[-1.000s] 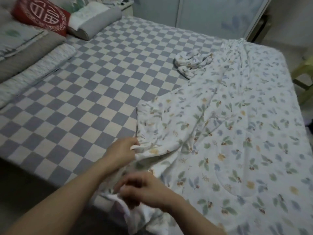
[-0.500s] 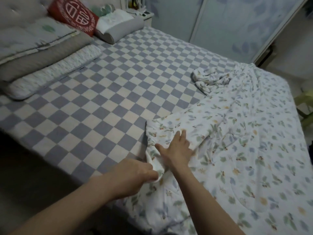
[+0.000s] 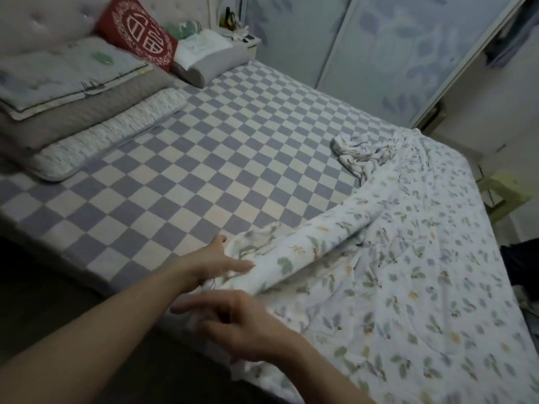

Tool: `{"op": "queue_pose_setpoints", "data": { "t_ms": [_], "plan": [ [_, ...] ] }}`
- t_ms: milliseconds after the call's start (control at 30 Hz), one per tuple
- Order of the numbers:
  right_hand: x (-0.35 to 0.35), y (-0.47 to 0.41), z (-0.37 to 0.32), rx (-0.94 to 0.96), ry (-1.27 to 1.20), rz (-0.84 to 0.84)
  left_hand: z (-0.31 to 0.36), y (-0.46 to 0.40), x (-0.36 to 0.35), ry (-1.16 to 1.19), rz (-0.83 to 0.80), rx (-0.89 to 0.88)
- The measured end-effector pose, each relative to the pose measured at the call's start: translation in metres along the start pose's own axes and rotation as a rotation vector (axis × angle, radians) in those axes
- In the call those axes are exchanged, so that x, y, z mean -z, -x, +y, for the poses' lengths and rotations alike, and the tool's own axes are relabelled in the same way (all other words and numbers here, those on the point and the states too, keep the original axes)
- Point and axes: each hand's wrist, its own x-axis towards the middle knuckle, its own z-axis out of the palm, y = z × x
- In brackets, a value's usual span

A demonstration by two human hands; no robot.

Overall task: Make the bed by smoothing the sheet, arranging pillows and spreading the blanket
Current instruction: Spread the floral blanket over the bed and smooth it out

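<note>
A white floral blanket (image 3: pixel 408 287) covers the right half of the bed, with a crumpled corner (image 3: pixel 361 156) at the far side. Its left edge is lifted into a long fold. My left hand (image 3: pixel 215 263) grips that fold at its near end, thumb up. My right hand (image 3: pixel 242 325) hovers blurred over the blanket's near edge, fingers apart, holding nothing. The blue-and-cream checkered sheet (image 3: pixel 218 158) lies flat on the left half. At the head lie stacked pillows (image 3: pixel 67 83), a long patterned pillow (image 3: pixel 110 135), a red cushion (image 3: pixel 137 42) and a grey contoured pillow (image 3: pixel 210 56).
A nightstand (image 3: pixel 245 39) with small items stands past the head corner. Sliding wardrobe doors (image 3: pixel 379 53) run along the far side. A yellow stool (image 3: pixel 504 193) stands by the foot of the bed. Dark floor lies along the near bed edge.
My left hand has carried the blanket's edge up and left, raising a long fold. My right hand has lifted off the blanket and drawn back toward the near edge.
</note>
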Motion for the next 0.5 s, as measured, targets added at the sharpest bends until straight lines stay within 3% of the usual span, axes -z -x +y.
{"op": "queue_pose_setpoints", "data": {
  "t_ms": [33,100,133,200,267,333,433,500],
  "plan": [
    [-0.005,-0.005,-0.005,0.026,0.019,-0.059,-0.002,-0.003,0.000,-0.126,0.011,-0.020],
    [-0.005,-0.016,-0.006,0.012,0.056,-0.129,-0.005,-0.004,0.005,-0.234,0.199,-0.181],
    [0.002,-0.021,-0.003,-0.043,0.024,-0.063,-0.007,-0.004,0.011,-0.200,0.306,-0.274],
    [0.022,-0.033,0.000,-0.203,-0.164,0.313,-0.015,-0.003,0.026,-0.179,0.435,-0.471],
    [0.045,-0.052,0.008,-0.376,-0.460,0.601,-0.023,0.006,0.039,-0.331,0.369,-0.669],
    [0.056,-0.073,0.016,-0.529,-0.494,0.572,-0.028,0.012,0.042,-0.528,0.184,-0.791],
    [0.043,-0.108,0.025,-0.477,-0.374,0.423,-0.035,0.008,0.054,-0.496,0.055,-0.713],
    [0.035,-0.127,0.025,-0.350,-0.471,0.468,-0.033,0.001,0.074,-0.077,0.101,-0.473]
  ]
}}
